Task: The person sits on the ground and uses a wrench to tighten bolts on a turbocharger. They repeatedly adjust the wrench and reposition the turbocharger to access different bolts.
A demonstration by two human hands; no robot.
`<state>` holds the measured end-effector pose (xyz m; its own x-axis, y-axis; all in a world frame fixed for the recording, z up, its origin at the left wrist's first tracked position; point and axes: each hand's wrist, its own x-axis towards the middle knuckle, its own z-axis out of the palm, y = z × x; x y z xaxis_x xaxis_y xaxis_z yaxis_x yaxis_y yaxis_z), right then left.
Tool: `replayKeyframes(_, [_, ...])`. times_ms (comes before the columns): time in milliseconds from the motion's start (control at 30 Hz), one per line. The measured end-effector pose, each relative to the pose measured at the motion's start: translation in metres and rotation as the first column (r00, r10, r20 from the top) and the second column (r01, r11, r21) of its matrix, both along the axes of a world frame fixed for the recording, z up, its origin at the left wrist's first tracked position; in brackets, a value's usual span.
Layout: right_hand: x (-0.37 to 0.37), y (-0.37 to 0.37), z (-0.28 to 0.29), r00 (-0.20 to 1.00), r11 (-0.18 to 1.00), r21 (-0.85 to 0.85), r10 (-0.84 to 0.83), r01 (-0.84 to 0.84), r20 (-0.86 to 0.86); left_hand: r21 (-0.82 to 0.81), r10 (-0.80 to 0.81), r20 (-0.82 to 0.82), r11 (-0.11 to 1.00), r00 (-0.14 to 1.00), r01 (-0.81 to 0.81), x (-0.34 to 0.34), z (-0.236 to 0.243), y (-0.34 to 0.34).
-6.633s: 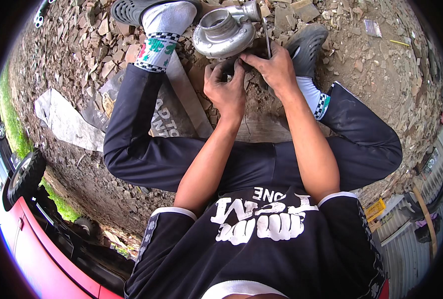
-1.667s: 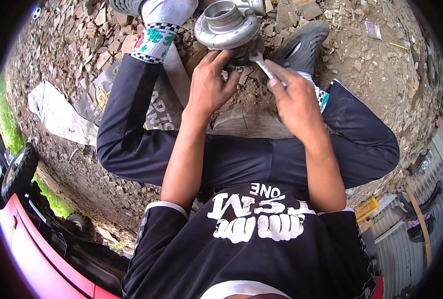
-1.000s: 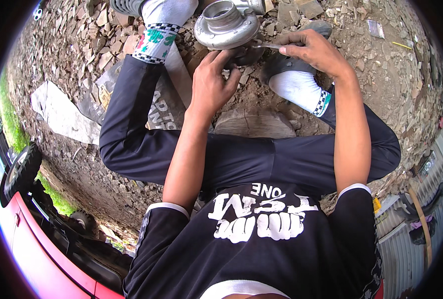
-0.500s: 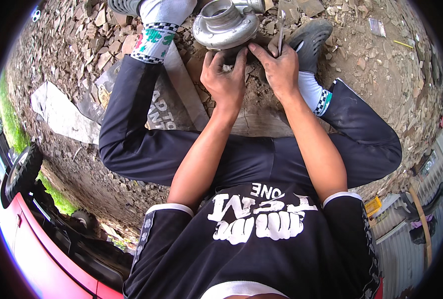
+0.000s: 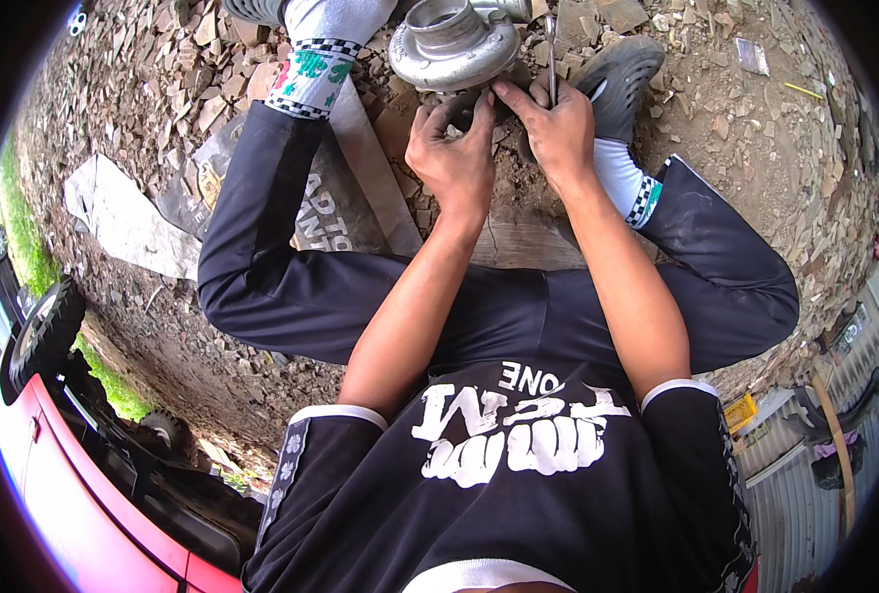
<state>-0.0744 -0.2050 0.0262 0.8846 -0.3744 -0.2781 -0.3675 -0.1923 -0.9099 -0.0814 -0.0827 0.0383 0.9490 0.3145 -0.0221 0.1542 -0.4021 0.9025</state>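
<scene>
A silver metal turbocharger (image 5: pixel 447 61), with a round flanged body and a raised circular opening, sits on the ground at the top middle between my feet. My left hand (image 5: pixel 453 156) is just below its near rim, thumb and index finger bent toward each other; whatever is at the fingertips is too small or hidden to make out. Beside it, my right hand (image 5: pixel 560 136) grips a slim metal wrench (image 5: pixel 552 47) that points up and away. The right thumb and index fingertip reach to the dark underside of the turbocharger, close to the left fingertips.
Broken stones (image 5: pixel 207 104) and dirt cover the ground. A flattened printed sack (image 5: pixel 323 222) and a pale sheet (image 5: pixel 128 222) lie at the left. My right shoe (image 5: pixel 617 84) is close to the right hand. A red vehicle (image 5: pixel 83 484) stands at lower left; corrugated metal sheeting (image 5: pixel 795 514) is at lower right.
The wrench in my right hand has tipped slightly left and looks more upright. My left hand has shifted a little right and down. The whole view has also drifted slightly.
</scene>
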Motion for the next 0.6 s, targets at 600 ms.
replayKeyframes(600, [0.009, -0.005, 0.002, 0.99, 0.992, 0.031, 0.125, -0.123, -0.066, -0.033, 0.052, -0.042, 0.998, 0.998, -0.053, -0.004, -0.007, 0.004])
